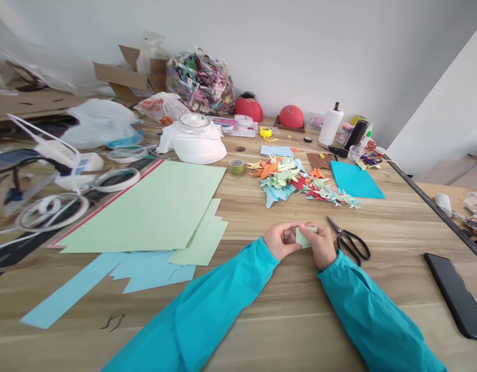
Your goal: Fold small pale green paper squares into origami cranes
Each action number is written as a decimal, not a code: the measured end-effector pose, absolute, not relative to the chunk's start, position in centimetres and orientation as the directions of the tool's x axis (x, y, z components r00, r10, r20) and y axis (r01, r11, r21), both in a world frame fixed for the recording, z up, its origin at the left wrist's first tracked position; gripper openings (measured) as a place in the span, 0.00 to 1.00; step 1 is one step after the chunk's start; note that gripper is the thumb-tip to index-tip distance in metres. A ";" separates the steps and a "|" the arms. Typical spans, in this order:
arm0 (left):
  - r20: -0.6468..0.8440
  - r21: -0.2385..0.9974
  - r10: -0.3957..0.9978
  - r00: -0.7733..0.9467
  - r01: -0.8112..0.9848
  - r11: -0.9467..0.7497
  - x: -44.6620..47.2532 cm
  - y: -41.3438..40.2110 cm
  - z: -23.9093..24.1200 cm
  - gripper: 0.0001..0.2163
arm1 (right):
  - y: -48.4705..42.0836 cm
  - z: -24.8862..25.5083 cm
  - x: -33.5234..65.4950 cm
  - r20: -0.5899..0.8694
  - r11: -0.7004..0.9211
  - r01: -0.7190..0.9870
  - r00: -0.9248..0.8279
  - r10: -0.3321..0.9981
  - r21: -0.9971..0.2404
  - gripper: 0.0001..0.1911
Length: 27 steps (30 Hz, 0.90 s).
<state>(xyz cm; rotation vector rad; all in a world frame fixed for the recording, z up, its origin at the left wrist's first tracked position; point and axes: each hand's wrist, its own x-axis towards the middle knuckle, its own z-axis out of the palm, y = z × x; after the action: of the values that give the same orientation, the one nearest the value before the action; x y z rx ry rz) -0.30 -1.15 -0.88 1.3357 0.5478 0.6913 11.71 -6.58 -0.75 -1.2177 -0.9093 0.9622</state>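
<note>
Pale green, a small paper square [308,240] sits right of centre in the frame, pinched at its left edge by the left hand [283,239] and also gripped by the right hand [321,244], thumb across it. Black-handled scissors [341,232] lie just beside on the wooden desk [285,330]; multicoloured origami cranes [285,178] heap above.

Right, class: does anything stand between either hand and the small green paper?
Nothing visible does: the left hand and right hand both hold the small green paper. The scissors lie on the table to the right hand's right, out of the way.
</note>
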 end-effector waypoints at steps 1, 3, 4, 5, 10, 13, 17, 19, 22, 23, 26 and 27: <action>0.029 0.986 0.726 0.687 -0.139 0.092 -0.3 -1.1 -1.0 0.26 | -6.5 -0.9 11.7 0.044 0.088 -0.111 0.346 0.937 -0.990 0.15; 0.025 0.986 0.724 0.690 -0.138 0.097 -0.3 -1.0 -1.1 0.27 | -6.5 -1.1 11.8 0.037 0.093 -0.135 0.372 0.928 -0.986 0.16; 0.021 0.985 0.719 0.695 -0.137 0.103 -0.3 -0.9 -1.1 0.27 | -6.4 -1.2 11.8 0.031 0.096 -0.150 0.386 0.922 -0.984 0.16; 0.016 0.984 0.716 0.698 -0.140 0.114 -0.3 -0.9 -1.1 0.27 | -6.4 -1.2 11.8 0.022 0.095 -0.164 0.399 0.917 -0.982 0.16; -0.026 0.959 0.787 0.616 -0.207 0.194 -0.3 -0.3 -1.3 0.27 | -6.3 -1.2 11.9 -0.010 0.080 -0.216 0.386 0.923 -0.973 0.18; -0.032 0.939 0.829 0.559 -0.267 0.216 -0.3 0.1 -1.6 0.28 | -6.2 -1.0 12.0 0.015 0.094 -0.192 0.376 0.926 -0.977 0.16; -0.025 0.928 0.837 0.547 -0.299 0.224 -0.2 0.2 -2.0 0.28 | -6.2 -1.0 12.0 0.004 0.096 -0.208 0.403 0.915 -0.973 0.18; -0.035 0.929 0.833 0.552 -0.289 0.231 -0.2 0.2 -2.0 0.27 | -6.1 -1.1 12.0 -0.008 0.097 -0.227 0.419 0.908 -0.969 0.19; -0.003 0.957 0.860 0.510 -0.249 0.151 -0.2 0.0 -1.6 0.25 | -6.0 -1.2 12.0 -0.020 0.097 -0.233 0.454 0.891 -0.968 0.20; 0.049 0.970 0.882 0.469 -0.232 0.069 -0.3 -0.2 -1.4 0.23 | -6.0 -1.3 12.0 -0.020 0.099 -0.228 0.467 0.884 -0.969 0.19; 0.375 0.927 0.862 0.340 -0.105 -0.361 -0.5 -1.2 -0.8 0.21 | -6.0 -1.3 12.0 -0.018 0.105 -0.225 0.488 0.873 -0.969 0.19; 0.492 0.859 0.798 0.349 -0.041 -0.511 -0.6 -1.5 -0.6 0.21 | -6.0 -1.3 12.0 -0.020 0.102 -0.224 0.486 0.874 -0.969 0.19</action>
<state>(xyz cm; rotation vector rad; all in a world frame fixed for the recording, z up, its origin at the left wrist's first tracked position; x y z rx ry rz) -0.57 -1.54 -0.63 1.7776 0.6711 1.2661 12.03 -6.02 -1.31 -1.1991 -0.6842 0.9106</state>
